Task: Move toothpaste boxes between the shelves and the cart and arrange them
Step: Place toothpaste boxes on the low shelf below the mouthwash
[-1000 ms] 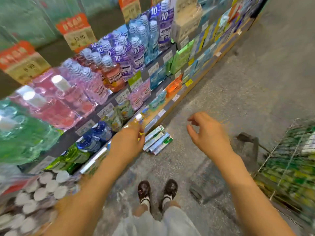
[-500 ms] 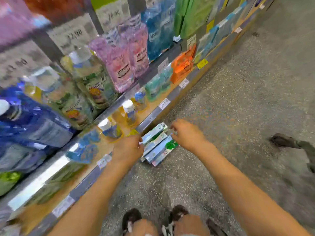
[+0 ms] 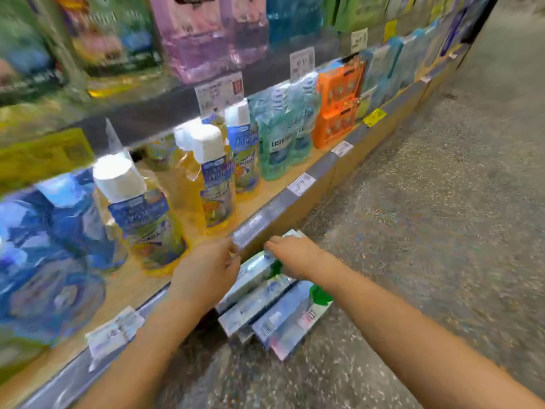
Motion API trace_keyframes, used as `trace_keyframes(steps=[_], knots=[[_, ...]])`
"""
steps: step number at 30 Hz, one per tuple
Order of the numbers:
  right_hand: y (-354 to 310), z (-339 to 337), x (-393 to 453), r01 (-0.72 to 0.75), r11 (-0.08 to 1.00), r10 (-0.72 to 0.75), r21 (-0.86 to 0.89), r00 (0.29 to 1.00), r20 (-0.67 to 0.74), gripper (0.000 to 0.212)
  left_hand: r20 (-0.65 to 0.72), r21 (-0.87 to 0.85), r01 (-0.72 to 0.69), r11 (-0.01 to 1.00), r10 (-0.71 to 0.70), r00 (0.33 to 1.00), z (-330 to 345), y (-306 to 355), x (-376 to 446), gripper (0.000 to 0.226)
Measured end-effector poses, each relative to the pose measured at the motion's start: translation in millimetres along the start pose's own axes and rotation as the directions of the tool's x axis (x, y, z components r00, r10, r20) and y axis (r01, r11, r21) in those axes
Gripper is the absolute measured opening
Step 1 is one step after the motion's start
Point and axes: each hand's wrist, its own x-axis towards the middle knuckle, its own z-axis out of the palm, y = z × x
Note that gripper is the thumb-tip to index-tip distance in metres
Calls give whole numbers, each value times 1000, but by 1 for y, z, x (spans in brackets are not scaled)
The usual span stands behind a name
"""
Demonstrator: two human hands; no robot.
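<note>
Toothpaste boxes (image 3: 274, 305): a small stack of long white, blue and green cartons lying on the floor, tight against the foot of the bottom shelf; their print is blurred.
Left hand (image 3: 206, 273): reaches down to the near end of the stack, fingers curled by the shelf edge; motion blur hides whether they close on a carton.
Right hand (image 3: 293, 256): lies over the far end of the stack, fingers bent down onto the top cartons; a firm hold cannot be told from this view.
Floor (image 3: 442, 231): grey speckled stone or concrete, running away to the upper right along the aisle.
Bottom shelf (image 3: 141, 284): a tan wooden board with a grey plastic price rail (image 3: 259, 222) along its front, white price tags clipped on it.
Yellow mouthwash bottles (image 3: 212, 178): upright on the board with white caps and blue labels, just behind the hands.
Teal mouthwash bottles (image 3: 280, 137): further along the same board.
Orange packs (image 3: 339, 104): beside the teal bottles, towards the aisle's far end.
Blue bottles (image 3: 44, 255): large and blurred at the left edge.
Upper shelf: pink and blue bottles, badly smeared.
</note>
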Motion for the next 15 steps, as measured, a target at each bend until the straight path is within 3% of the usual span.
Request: trace_keyframes(steps=[3,6,9,15], knots=[[0,12,12,-21,1000,21,-20,999,-29,48,-58,-118,17,993,-24,998,11,-4,-9,15],[-3,13,9,-26,994,21,-102,999,-45,40,-2,-134,8,991,-9,1000,13,-2,-26,13],[-2,5,0,-19,985,4,-172,996,-86,32,30,-255,37,966,-31,999,5,-4,-26,17],[-3,-70,-34,27,968,-75,-248,980,-183,45,227,-382,124,916,-37,973,-3,4,0,83]])
